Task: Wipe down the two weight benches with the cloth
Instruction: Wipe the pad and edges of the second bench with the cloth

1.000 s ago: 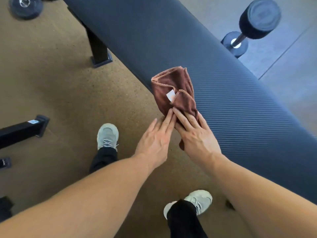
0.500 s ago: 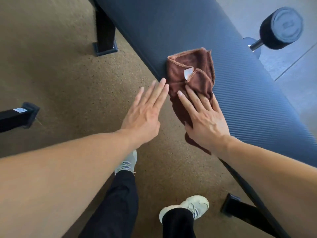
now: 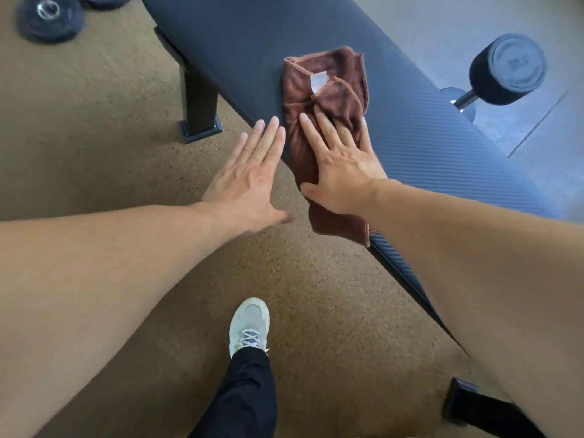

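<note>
Right hand flat on cloth; white tag unreadable.

My right hand lies flat, fingers spread, on the brown cloth draped over the bench edge; my left hand hovers flat beside it.

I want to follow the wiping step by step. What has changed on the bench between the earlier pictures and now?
The right hand has gone from fingertips on the cloth to lying flat on it, fingers spread, and has slid it along the bench. The left hand has come off the cloth and is now open beside it, over the bench edge. The cloth is still folded, its lower end hanging over the edge.
</note>
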